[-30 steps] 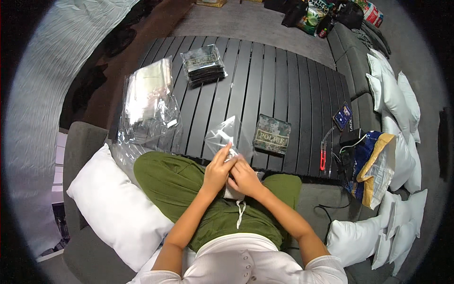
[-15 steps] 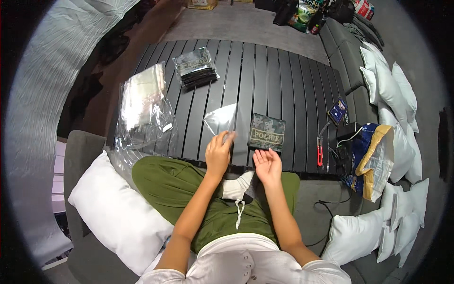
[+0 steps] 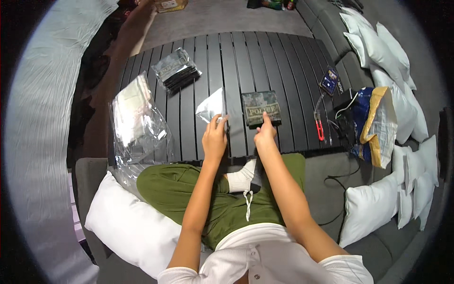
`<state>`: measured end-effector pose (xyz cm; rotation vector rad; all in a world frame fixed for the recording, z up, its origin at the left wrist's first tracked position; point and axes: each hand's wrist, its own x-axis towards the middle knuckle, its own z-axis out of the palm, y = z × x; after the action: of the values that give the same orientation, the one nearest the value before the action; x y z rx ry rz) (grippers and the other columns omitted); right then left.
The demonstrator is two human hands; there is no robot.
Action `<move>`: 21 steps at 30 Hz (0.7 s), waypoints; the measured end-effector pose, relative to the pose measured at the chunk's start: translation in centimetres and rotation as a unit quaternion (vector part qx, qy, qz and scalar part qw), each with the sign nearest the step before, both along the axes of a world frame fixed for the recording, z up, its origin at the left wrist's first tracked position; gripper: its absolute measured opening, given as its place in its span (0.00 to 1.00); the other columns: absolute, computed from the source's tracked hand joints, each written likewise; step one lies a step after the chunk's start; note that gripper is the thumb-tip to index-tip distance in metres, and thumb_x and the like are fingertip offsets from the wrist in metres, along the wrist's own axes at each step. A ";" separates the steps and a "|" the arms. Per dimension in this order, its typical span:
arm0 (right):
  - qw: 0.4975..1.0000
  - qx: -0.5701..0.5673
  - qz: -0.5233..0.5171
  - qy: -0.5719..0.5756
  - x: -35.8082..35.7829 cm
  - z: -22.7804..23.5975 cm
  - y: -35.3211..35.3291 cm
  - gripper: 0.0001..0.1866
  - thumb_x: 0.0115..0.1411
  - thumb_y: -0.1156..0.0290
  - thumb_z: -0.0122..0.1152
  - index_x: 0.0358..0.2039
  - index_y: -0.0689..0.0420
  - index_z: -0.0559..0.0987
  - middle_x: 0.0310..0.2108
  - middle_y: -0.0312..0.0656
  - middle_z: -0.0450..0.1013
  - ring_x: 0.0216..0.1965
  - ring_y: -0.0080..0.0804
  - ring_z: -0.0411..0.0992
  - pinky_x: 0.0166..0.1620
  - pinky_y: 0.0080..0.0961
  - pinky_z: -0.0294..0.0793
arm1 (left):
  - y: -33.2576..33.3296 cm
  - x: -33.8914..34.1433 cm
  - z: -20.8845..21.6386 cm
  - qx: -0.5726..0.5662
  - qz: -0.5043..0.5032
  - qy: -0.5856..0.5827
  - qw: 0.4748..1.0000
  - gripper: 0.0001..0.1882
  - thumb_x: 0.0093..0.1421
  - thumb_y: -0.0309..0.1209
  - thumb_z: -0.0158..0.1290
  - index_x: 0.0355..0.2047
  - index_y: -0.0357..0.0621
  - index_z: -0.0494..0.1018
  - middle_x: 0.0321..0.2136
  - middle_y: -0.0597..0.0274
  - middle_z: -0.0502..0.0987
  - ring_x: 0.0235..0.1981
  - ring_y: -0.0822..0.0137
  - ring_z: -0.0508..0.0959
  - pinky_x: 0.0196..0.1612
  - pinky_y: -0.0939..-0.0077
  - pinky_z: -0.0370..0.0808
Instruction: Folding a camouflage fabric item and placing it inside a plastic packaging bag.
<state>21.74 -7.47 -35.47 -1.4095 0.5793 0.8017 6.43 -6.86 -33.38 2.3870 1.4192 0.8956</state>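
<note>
My left hand (image 3: 214, 140) pinches the lower edge of a small clear plastic bag (image 3: 211, 105), which lies shining on the black slatted table (image 3: 295, 104). To its right is a square, thick camouflage item (image 3: 259, 100) with a lettered panel, perhaps a stack of cloth patches. My right hand (image 3: 266, 133) grips its near edge, thumb on top and the other fingers curled at the front, partly hidden. A pile of similar camouflage pieces in clear bags (image 3: 177, 70) sits farther off to the left.
A large clear bag of plastic sleeves (image 3: 135, 116) covers the table's left end. At the right lie a red-handled cutter (image 3: 318, 128), a phone-like device (image 3: 329, 80) and a blue and gold bag (image 3: 378, 125) beside cables. White pillows (image 3: 371, 208) flank me on the grey sofa.
My right hand, open and palm up before, has turned and closed on the near edge of the camouflage item. My left hand stays at the clear bag. The whole view has shifted somewhat.
</note>
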 end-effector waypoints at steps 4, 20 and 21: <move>0.998 -0.016 -0.060 -0.003 0.5 0.3 1.1 0.18 0.47 0.66 0.66 0.33 0.68 0.76 0.43 0.48 0.71 0.42 0.35 0.67 0.47 0.32 0.65 | -0.1 0.1 0.1 -0.028 -0.006 0.016 0.999 0.20 0.49 0.20 0.49 0.43 0.51 0.70 0.45 0.64 0.69 0.42 0.59 0.72 0.39 0.69 0.72; 0.938 0.317 0.138 0.030 6.6 -2.1 -11.1 0.19 0.48 0.71 0.45 0.42 0.59 0.71 0.41 0.44 0.71 0.41 0.41 0.70 0.49 0.38 0.69 | -1.0 0.7 1.5 -0.028 -0.061 0.039 0.997 0.23 0.49 0.22 0.50 0.47 0.55 0.68 0.47 0.61 0.69 0.38 0.57 0.74 0.37 0.67 0.73; 0.937 0.310 0.145 0.071 6.9 -1.6 -11.6 0.17 0.51 0.72 0.48 0.43 0.61 0.70 0.41 0.44 0.71 0.42 0.40 0.71 0.48 0.39 0.70 | -1.2 0.9 1.6 -0.033 -0.068 0.044 0.996 0.23 0.49 0.23 0.50 0.48 0.55 0.68 0.47 0.61 0.69 0.38 0.57 0.74 0.37 0.66 0.73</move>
<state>28.66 -19.09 -37.04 -0.8619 0.1890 1.2054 7.30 -8.09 -31.81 2.4664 1.2777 0.7073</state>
